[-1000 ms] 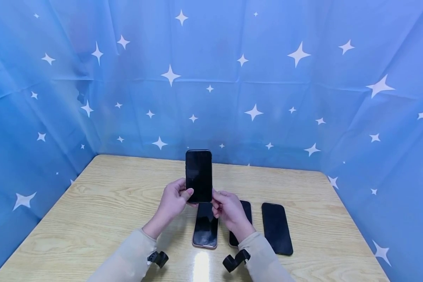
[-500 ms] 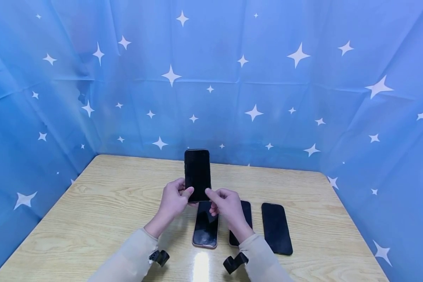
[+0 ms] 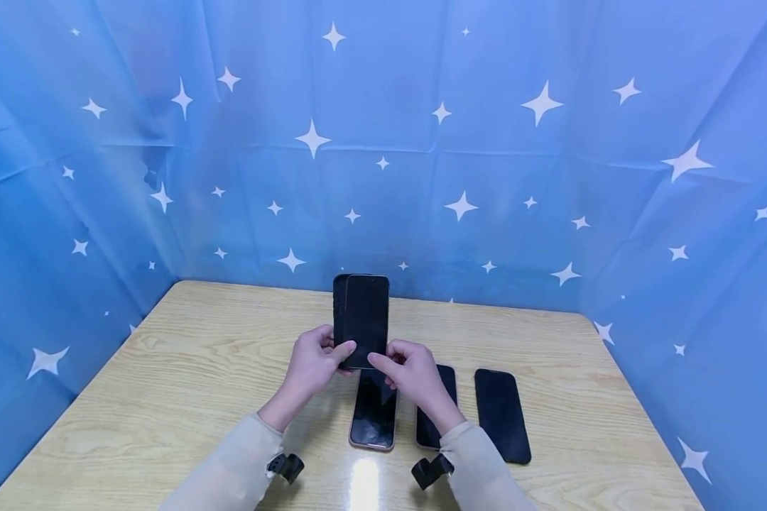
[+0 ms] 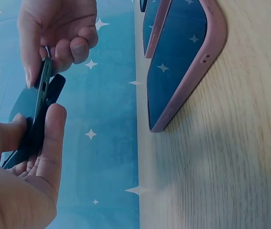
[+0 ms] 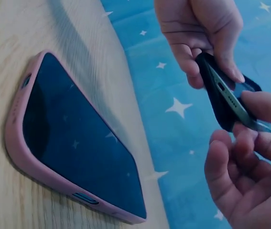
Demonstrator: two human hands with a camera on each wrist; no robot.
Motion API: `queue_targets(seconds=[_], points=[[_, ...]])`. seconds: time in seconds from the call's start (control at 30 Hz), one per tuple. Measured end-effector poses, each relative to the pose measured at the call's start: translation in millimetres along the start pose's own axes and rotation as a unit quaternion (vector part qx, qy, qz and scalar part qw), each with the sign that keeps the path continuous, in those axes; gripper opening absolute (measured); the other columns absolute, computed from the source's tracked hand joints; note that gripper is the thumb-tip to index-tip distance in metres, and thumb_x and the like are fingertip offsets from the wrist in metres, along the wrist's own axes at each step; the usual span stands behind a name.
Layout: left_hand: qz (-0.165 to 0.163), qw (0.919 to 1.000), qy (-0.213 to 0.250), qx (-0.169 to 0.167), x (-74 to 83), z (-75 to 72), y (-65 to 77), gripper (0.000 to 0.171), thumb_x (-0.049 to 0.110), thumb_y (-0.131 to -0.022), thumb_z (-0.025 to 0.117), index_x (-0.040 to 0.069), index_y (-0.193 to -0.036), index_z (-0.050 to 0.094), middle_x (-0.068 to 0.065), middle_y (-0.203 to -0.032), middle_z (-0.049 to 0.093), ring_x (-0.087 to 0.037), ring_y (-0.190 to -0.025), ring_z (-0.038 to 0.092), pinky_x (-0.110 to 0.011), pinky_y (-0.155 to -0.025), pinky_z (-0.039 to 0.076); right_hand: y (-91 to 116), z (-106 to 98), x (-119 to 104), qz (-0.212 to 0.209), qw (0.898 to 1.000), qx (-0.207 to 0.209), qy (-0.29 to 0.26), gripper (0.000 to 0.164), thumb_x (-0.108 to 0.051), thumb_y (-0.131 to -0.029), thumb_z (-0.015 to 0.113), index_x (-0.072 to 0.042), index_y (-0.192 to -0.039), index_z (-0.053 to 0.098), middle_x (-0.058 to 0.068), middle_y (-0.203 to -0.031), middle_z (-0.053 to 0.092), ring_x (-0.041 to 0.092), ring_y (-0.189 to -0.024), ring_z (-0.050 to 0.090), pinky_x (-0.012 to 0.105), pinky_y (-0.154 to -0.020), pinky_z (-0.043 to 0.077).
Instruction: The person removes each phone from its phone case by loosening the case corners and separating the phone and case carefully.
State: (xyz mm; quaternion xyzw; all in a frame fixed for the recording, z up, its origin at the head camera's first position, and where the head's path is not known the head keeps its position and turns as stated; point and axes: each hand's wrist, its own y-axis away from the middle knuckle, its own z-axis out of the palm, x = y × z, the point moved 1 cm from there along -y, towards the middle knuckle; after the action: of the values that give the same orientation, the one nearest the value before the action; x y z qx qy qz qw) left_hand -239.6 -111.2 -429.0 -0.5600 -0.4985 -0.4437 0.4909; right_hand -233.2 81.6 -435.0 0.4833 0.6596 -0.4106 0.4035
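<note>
Above the table, a black-screened phone (image 3: pixel 368 312) lies over a dark phone case (image 3: pixel 339 305) but sits shifted to the right, so a strip of the case shows on its left. My left hand (image 3: pixel 312 360) grips the case from the left, its thumb on the phone's front. At the lower right corner, my right hand (image 3: pixel 415 370) pinches the phone between thumb and fingers. The right wrist view shows the phone's greenish bottom edge (image 5: pixel 228 98) with its port, tilted out of the case (image 5: pixel 222 116). Whether any side is still seated cannot be seen.
A phone in a pink case (image 3: pixel 372 424) lies screen up below the hands. Right of it, another phone (image 3: pixel 428 431) is partly covered by the right forearm. A black phone (image 3: pixel 503 416) lies farther right on the wooden table (image 3: pixel 198 355). A blue star-patterned curtain (image 3: pixel 383 106) stands behind.
The phone has come out to the right of its case, exposing the case's left part. My right thumb moved from the phone's right edge onto its lower front corner.
</note>
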Motion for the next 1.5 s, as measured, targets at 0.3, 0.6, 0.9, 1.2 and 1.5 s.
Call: queue_targets(seconds=[0.3, 0.6, 0.9, 1.2, 1.5], points=[[-0.029, 0.9995, 0.007, -0.001, -5.1, -6.0, -2.1, 0.015, 0.002, -0.094, 0.073, -0.008, -0.103, 0.067, -0.016, -0.08, 0.072, -0.028, -0.06, 0.073, -0.049, -0.062, 0.066, 0, 2, 3, 0.033, 0.991, -0.045, -0.12, 0.025, -0.013, -0.104, 0.063, 0.011, -0.1, 0.069, 0.02, -0.084, 0.073, 0.019, -0.071, 0.072, 0.032, -0.074, 0.066], [-0.052, 0.9913, 0.049, -0.111, -0.9, -22.2, -4.1, 0.025, -0.001, -0.102, 0.058, -0.018, -0.12, 0.058, -0.024, -0.1, 0.073, -0.032, -0.076, 0.076, -0.051, -0.08, 0.066, -3, -1, 6, 0.066, 0.977, -0.045, -0.196, 0.027, -0.008, -0.106, 0.057, 0.017, -0.109, 0.064, 0.008, -0.08, 0.075, 0.015, -0.073, 0.073, 0.03, -0.076, 0.066], [-0.068, 0.9924, -0.003, -0.102, -1.6, -37.0, -2.3, 0.019, -0.005, -0.101, 0.055, -0.017, -0.115, 0.059, -0.026, -0.097, 0.071, -0.042, -0.079, 0.075, -0.05, -0.078, 0.066, -6, -7, 6, 0.078, 0.979, -0.021, -0.185, 0.022, -0.006, -0.106, 0.056, 0.014, -0.106, 0.064, 0.008, -0.081, 0.074, 0.016, -0.074, 0.072, 0.028, -0.076, 0.065], [-0.091, 0.9914, -0.022, -0.092, -5.8, -49.8, 1.2, 0.018, -0.006, -0.101, 0.055, -0.016, -0.115, 0.058, -0.023, -0.093, 0.064, -0.034, -0.075, 0.074, -0.05, -0.076, 0.067, -10, -11, 5, 0.079, 0.977, -0.002, -0.2, 0.019, -0.002, -0.106, 0.053, 0.014, -0.105, 0.064, 0.007, -0.078, 0.073, 0.014, -0.072, 0.072, 0.026, -0.073, 0.065], [-0.082, 0.9911, -0.048, -0.093, -5.1, -60.3, 5.7, 0.012, -0.008, -0.099, 0.058, -0.015, -0.108, 0.059, -0.022, -0.088, 0.065, -0.042, -0.078, 0.074, -0.05, -0.073, 0.067, -18, -15, 3, 0.083, 0.977, -0.002, -0.196, 0.022, -0.005, -0.107, 0.053, 0.014, -0.108, 0.063, 0.007, -0.082, 0.073, 0.018, -0.077, 0.072, 0.026, -0.076, 0.064]])
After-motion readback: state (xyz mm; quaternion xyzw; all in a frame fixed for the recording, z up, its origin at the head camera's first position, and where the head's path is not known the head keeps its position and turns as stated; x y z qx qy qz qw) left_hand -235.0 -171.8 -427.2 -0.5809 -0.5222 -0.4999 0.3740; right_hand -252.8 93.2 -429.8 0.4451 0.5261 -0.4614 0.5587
